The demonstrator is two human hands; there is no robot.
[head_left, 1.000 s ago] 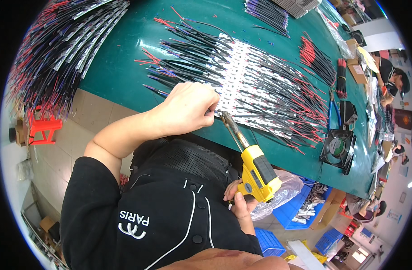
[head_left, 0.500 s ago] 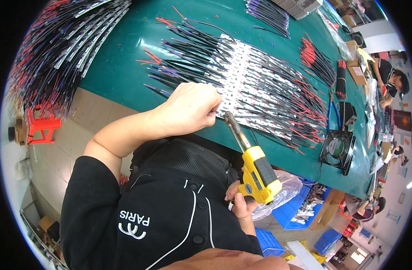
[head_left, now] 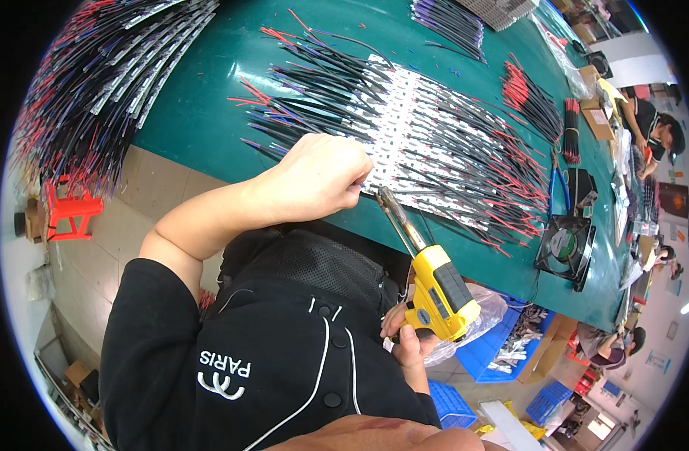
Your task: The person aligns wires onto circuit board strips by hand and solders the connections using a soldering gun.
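My right hand grips the handle of a yellow-and-black heat gun with a slim metal nozzle. The nozzle tip points up at the table's front edge, beside the near end of the white strips. My left hand is closed in a fist just left of that tip; whatever its fingers pinch is hidden. Several white strips lie side by side in front of me. Black-sleeved wires with red and blue ends stick out on their left, and black wires with red ends on their right.
A big pile of wired strips covers the far-left corner. On the right are bundled wires, blue-handled pliers and a black fan. Blue bins and a red stool stand below table height. Other people sit further right.
The heat gun's body has shifted slightly right, with its nozzle still beside my left fist. My left hand has risen very slightly. The strips look unmoved.
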